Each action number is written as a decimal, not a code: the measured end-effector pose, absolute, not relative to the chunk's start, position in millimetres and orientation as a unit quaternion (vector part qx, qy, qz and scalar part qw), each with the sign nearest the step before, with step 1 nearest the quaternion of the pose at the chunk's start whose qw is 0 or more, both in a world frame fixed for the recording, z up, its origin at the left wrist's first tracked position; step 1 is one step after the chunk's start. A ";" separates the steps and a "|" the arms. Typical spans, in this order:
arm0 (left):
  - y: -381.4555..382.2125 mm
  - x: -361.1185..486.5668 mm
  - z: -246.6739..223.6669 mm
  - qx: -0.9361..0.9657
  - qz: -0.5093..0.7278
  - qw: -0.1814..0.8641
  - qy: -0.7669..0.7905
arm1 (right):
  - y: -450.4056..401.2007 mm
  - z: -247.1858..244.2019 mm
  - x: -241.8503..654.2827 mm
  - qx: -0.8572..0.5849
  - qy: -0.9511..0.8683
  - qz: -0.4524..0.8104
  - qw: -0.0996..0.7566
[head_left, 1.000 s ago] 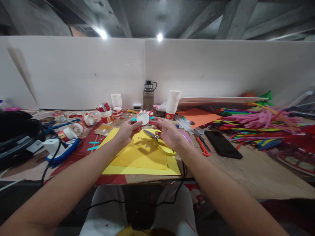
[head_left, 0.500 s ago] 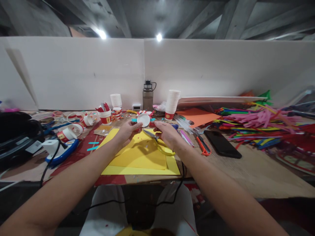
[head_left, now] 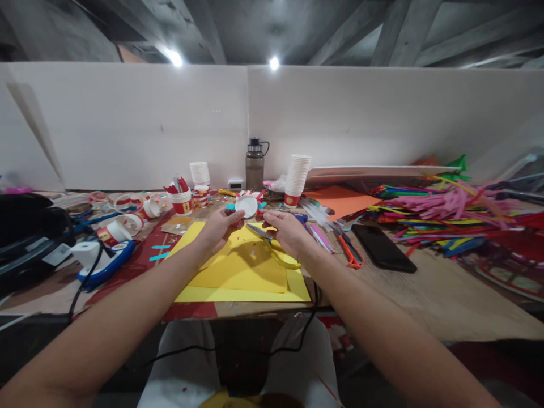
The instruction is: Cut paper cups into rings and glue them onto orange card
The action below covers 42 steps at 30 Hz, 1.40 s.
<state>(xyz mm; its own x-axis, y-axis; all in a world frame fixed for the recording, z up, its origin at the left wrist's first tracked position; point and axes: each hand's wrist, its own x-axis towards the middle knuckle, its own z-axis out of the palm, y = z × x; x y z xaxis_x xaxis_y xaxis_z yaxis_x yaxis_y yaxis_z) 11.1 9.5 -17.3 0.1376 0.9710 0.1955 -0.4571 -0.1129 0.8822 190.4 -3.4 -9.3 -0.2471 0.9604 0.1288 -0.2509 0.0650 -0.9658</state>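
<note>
My left hand (head_left: 221, 228) pinches the edge of a round white paper-cup base (head_left: 246, 207). Red-and-white strips fan out behind that base, and turquoise bits show at its sides. To its right, my right hand (head_left: 284, 229) has its fingers drawn together close to the strips; what lies between the fingertips is too small to make out. Below both hands lie yellow paper sheets (head_left: 242, 275) with small scraps on top. Scissors with yellow handles (head_left: 285, 259) rest on the sheets, partly covered by my right hand.
A stack of paper cups (head_left: 297, 180) and a water bottle (head_left: 255, 167) stand at the back. Rightward lie a utility knife (head_left: 351, 253), a black phone (head_left: 382, 248) and piled pipe cleaners (head_left: 442, 207). Cut cups (head_left: 114, 232) and a blue-and-white power strip (head_left: 106, 265) are leftward.
The cup base has shifted slightly up and left with my left hand. My right fingertips have moved a little left, nearer the strips.
</note>
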 end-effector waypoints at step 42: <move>6.5 9.0 -21.1 0.583 0.491 0.555 0.332 | -3.8 0.5 199.5 -0.391 -0.548 0.520 0.525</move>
